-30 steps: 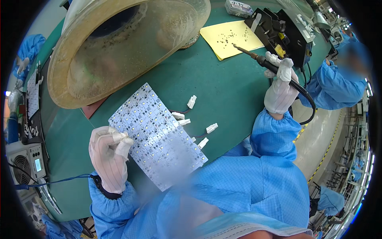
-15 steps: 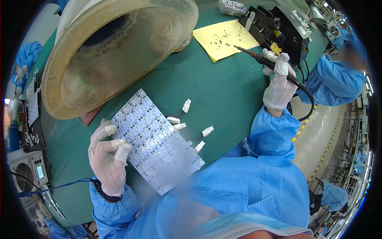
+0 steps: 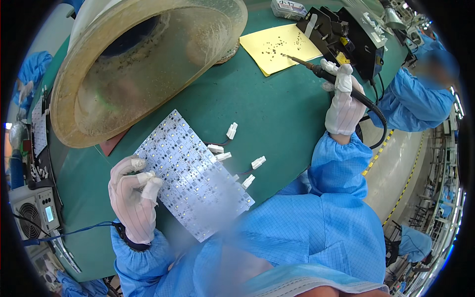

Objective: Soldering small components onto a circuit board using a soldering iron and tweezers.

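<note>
In my gloved right hand point(image 3: 345, 101) is a black soldering iron point(image 3: 326, 75), its tip over small dark bits on a yellow sheet point(image 3: 267, 43). A white circuit board point(image 3: 185, 168) set with rows of small square LEDs lies slanted on the green bench. White plug connectors point(image 3: 231, 130) on short leads stick out along its right side. My gloved left hand point(image 3: 132, 200) is closed at the board's left edge, with finger and thumb curled. Whatever those fingers hold, if anything, is hidden. A thin line runs down toward them from beside the hood.
A large yellowed fume hood point(image 3: 89, 114) overhangs the far left. Behind the yellow sheet stand a black soldering station point(image 3: 363, 47) and a clear plastic box point(image 3: 288, 9). A fan unit point(image 3: 37, 213) sits at the left. A co-worker in blue point(image 3: 415, 101) is at the right.
My right hand has moved slightly left, bringing the iron's tip farther over the yellow sheet. My left hand has shifted slightly, and the board has barely moved.
</note>
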The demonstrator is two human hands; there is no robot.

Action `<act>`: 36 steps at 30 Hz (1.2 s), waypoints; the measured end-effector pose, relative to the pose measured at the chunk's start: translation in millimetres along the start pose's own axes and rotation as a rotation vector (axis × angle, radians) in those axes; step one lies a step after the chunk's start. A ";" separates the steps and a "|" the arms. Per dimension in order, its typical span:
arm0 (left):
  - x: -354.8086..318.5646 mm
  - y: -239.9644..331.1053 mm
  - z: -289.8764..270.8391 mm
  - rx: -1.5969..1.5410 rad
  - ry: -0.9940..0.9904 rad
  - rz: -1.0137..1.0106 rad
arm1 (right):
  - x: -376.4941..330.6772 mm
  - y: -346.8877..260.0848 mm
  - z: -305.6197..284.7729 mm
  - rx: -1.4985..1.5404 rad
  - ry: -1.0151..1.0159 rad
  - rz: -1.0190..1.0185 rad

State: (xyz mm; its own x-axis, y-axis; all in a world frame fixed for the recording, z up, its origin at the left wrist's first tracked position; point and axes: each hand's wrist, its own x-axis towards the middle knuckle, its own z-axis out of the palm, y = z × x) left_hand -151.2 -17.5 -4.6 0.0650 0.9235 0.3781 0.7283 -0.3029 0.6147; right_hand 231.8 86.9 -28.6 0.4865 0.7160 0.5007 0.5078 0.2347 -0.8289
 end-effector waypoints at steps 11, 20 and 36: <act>-2.4 -4.0 0.2 0.003 -0.011 -0.038 | 1.4 -3.9 2.9 -0.035 -0.020 -0.022; -3.3 -5.1 -0.5 -0.020 0.012 -0.017 | -0.2 -11.7 5.5 0.055 0.069 -0.039; -4.5 -10.1 -0.1 -0.028 0.041 0.014 | 2.2 0.8 4.1 -0.025 0.037 -0.008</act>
State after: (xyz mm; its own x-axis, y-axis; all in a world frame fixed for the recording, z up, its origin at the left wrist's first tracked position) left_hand -159.0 -18.6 -12.4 0.0461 0.9088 0.4147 0.7082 -0.3225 0.6280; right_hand 230.4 91.4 -29.2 0.5080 0.6895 0.5163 0.5289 0.2234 -0.8187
